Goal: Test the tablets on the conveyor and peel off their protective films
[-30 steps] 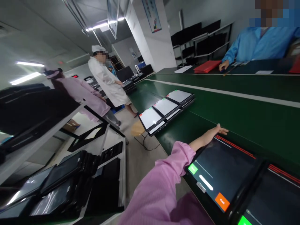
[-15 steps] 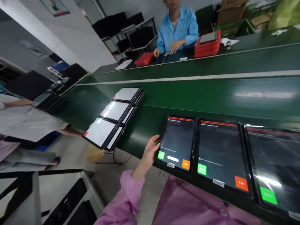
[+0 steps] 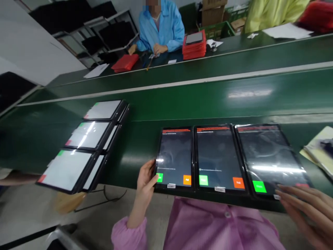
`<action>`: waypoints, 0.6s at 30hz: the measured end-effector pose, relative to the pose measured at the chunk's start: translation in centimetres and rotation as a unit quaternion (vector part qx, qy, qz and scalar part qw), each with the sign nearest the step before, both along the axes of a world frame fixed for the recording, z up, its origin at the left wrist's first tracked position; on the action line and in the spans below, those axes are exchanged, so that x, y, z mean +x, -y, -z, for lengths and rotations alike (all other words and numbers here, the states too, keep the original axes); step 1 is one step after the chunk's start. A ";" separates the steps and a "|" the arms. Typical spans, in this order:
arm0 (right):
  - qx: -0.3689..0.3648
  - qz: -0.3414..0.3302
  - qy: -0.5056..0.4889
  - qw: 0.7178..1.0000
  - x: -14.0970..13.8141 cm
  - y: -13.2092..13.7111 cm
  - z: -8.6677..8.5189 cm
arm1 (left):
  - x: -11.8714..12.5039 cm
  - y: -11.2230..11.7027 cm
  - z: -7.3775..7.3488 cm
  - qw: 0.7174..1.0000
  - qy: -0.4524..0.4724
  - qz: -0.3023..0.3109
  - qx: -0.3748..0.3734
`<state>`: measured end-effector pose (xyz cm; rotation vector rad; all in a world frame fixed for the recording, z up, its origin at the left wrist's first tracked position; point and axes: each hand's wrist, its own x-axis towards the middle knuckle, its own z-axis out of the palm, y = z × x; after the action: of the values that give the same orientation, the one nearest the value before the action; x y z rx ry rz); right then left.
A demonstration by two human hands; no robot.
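Three dark-screened tablets lie side by side at the near edge of the green belt (image 3: 208, 100). My left hand (image 3: 146, 178) grips the lower left edge of the left tablet (image 3: 174, 158), thumb by its green button. The middle tablet (image 3: 218, 158) and right tablet (image 3: 269, 158) each show a green and an orange button. My right hand (image 3: 305, 208) hovers just off the right tablet's lower right corner, fingers stretched out and holding nothing. Pink sleeves cover my arms.
Three white-screened tablets (image 3: 85, 137) sit in stacked pairs to the left on the belt. Across the belt a person in blue (image 3: 158, 27) works beside red cases (image 3: 194, 47). A notebook (image 3: 319, 149) lies at the right edge.
The view has swung right from the racks and aisle to the belt. My left hand slid from the tablet's far edge to its lower left edge. My right hand has come into view.
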<state>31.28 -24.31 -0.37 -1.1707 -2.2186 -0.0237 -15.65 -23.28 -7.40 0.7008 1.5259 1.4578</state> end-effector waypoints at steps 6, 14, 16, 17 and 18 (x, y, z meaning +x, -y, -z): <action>0.046 0.029 0.101 0.993 -1.4 0.2 -0.1 | 2.8 0.2 -2.0 0.904 -0.380 0.052 0.187; 0.045 0.033 0.096 0.994 -0.3 -7.0 -2.8 | 10.5 -0.6 -5.7 0.719 -0.512 0.388 0.265; 0.018 0.042 0.124 0.991 0.0 -10.2 -2.6 | 10.9 -2.6 -6.7 0.718 -0.516 0.387 0.262; 0.003 0.048 0.133 0.990 0.1 -11.8 -2.3 | 11.1 -4.1 -7.2 0.717 -0.518 0.388 0.258; -0.010 0.055 0.140 0.989 0.0 -13.3 -1.9 | 11.4 -5.9 -7.7 0.715 -0.522 0.392 0.249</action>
<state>31.26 -10.96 1.50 -1.3712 -2.3955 -0.2246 -4.27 -17.35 0.33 2.4645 1.1862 0.7237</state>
